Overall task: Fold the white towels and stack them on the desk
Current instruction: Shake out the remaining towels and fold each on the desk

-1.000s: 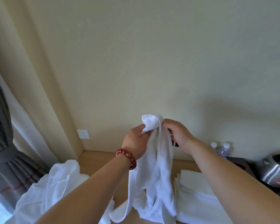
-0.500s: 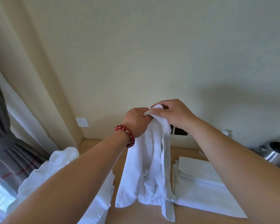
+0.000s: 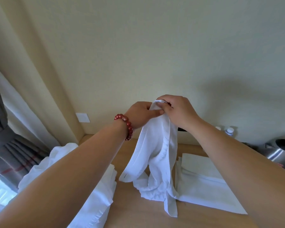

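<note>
A white towel (image 3: 156, 155) hangs bunched from both my hands above the wooden desk (image 3: 138, 209), its lower end trailing on the desktop. My left hand (image 3: 141, 115), with a red bead bracelet on the wrist, pinches the top edge. Touching it, my right hand (image 3: 178, 111) grips the same top edge. A stack of folded white towels (image 3: 202, 183) lies flat on the desk to the right. A heap of unfolded white towels (image 3: 95, 195) sits at the left, partly hidden by my left forearm.
A steel kettle (image 3: 281, 150) and two water bottles (image 3: 229, 130) stand at the desk's back right. A cream wall runs behind the desk with a white wall plate (image 3: 83, 117). Grey curtains (image 3: 5, 137) hang at the left by a window.
Both hands lifted the towel higher, so it hangs longer with more of it clear of the desk. My right hand has closed over the top edge beside the left.
</note>
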The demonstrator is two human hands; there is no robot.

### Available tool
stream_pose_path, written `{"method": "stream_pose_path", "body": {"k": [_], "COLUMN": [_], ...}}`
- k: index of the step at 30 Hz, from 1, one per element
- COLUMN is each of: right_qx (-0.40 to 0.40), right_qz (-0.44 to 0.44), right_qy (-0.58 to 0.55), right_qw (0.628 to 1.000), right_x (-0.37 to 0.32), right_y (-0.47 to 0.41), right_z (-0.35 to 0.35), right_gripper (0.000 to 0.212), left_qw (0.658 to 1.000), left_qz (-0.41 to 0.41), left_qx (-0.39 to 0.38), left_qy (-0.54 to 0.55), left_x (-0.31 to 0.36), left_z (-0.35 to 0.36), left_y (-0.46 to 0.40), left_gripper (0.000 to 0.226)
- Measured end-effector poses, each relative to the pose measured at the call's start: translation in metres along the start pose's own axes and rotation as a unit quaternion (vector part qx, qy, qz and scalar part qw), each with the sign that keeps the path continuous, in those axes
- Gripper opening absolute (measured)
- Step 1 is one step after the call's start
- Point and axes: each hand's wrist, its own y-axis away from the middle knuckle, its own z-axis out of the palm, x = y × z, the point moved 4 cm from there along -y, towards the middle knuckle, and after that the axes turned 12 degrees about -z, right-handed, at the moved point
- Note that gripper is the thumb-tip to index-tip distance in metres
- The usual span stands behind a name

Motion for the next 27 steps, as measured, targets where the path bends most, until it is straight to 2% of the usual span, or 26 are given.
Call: {"method": "stream_pose_path", "body": {"k": [2, 4, 10, 13, 22, 27], "right_qx": [0.005, 0.010, 0.072, 0.085, 0.134, 0.187], "right_qz": [0.001, 0.003, 0.019, 0.021, 0.030, 0.037], "right_qy": [-0.013, -0.014, -0.002, 0.001, -0.014, -0.056], "right_qw": [1.000, 1.000, 0.997, 0.996, 0.990, 0.980], "right_x": [0.000, 0.001, 0.006, 0.007, 0.001, -0.001], "right_y": [0.000, 0.000, 0.005, 0.007, 0.007, -0.003], "right_z": [0.002, 0.004, 0.008, 0.013, 0.002, -0.020], "right_gripper": [0.025, 0.024, 0.029, 0.023, 0.021, 0.037], "left_qw": [1.000, 0.999, 0.994, 0.991, 0.992, 0.999], "left_qz": [0.002, 0.002, 0.018, 0.014, 0.040, -0.013], "left_qx": [0.016, 0.044, 0.101, 0.134, 0.114, 0.044], "left_qy": [0.026, 0.023, 0.027, 0.022, 0.028, 0.030], "left_x": [-0.001, -0.002, 0.001, 0.002, -0.007, -0.035], "left_z": [-0.002, -0.005, -0.004, -0.002, 0.002, 0.012], "left_y": [-0.001, -0.002, -0.004, -0.009, -0.009, -0.010], "left_gripper": [0.048, 0.052, 0.043, 0.039, 0.040, 0.021]}}
